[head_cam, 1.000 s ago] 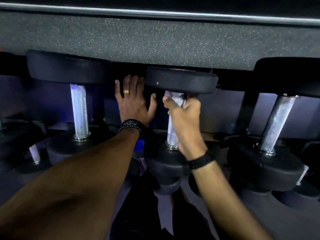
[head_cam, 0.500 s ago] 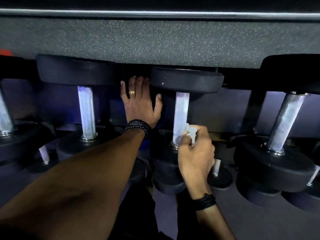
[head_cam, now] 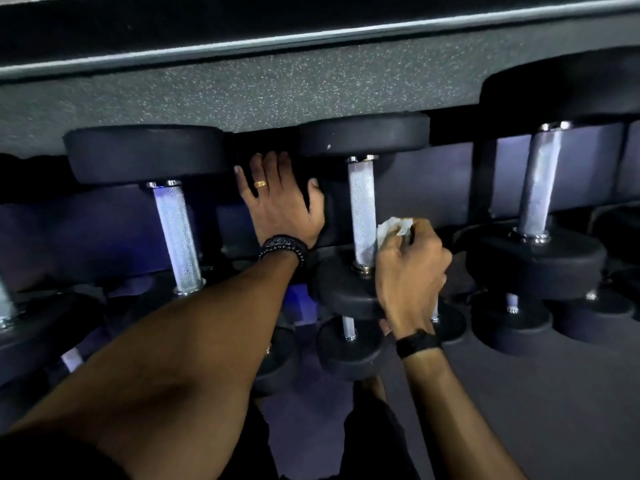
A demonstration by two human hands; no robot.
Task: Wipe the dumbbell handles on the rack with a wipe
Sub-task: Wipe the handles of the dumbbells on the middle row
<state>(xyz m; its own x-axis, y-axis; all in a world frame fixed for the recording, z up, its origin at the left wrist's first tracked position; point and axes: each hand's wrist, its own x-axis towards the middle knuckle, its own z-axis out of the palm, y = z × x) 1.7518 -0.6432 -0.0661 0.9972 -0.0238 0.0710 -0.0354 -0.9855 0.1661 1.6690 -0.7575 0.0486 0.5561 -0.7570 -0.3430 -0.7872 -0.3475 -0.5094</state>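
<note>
Head view: right hand (head_cam: 410, 275) pinches a white wipe (head_cam: 393, 228) just right of the middle dumbbell handle (head_cam: 362, 209). Left hand (head_cam: 282, 206), fingers spread, rests flat on the rack (head_cam: 433, 185) between dumbbells. Neighbouring handles (head_cam: 177, 237) flank both sides.

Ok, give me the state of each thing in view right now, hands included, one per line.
Left hand: open, fingers straight, resting flat against the rack between two dumbbells.
Right hand: holds the wipe beside the middle handle's lower end.
Wipe: crumpled, white, against the middle handle.
Middle handle: bare metal, upright, mostly uncovered.
Left handle: untouched, no hand on it.
Right handle: untouched, tilted slightly.
</note>
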